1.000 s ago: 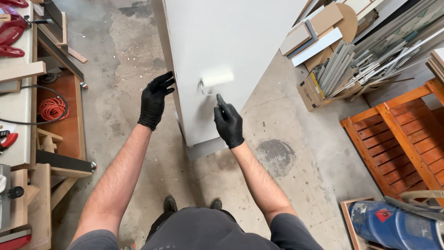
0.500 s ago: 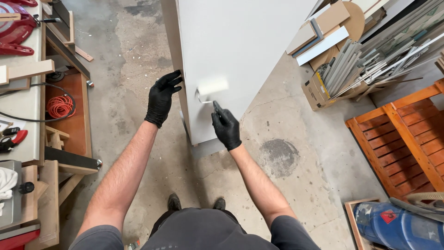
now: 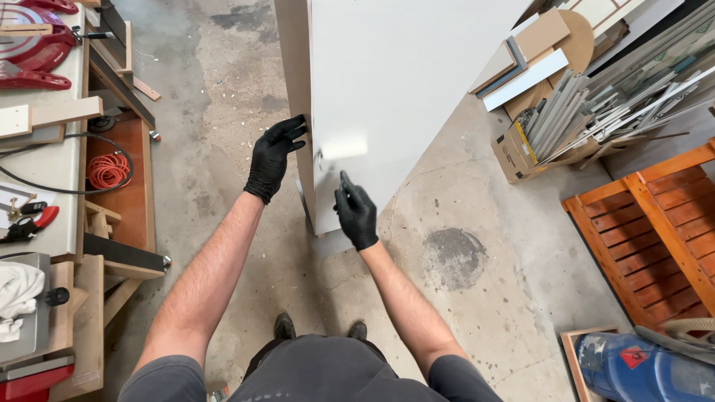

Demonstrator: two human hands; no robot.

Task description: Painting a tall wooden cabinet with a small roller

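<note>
Head view: left hand (image 3: 274, 158) spread against white panel (image 3: 402, 82) edge; right hand (image 3: 356, 212) grips paint roller (image 3: 341, 146); cardboard box (image 3: 521, 149) holds metal strips (image 3: 588, 112).

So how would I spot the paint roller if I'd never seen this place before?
Find the tall white panel standing upright on the concrete floor. Near its left edge, above the right hand in its black glove, sits the paint roller. It is a short white cylinder lying sideways against the panel, almost the same colour as it.

White panel (image 3: 402, 82); black gloves (both hands); orange cord (image 3: 109, 170); orange-brown pallet (image 3: 655, 223); blue drum (image 3: 648, 368).
</note>
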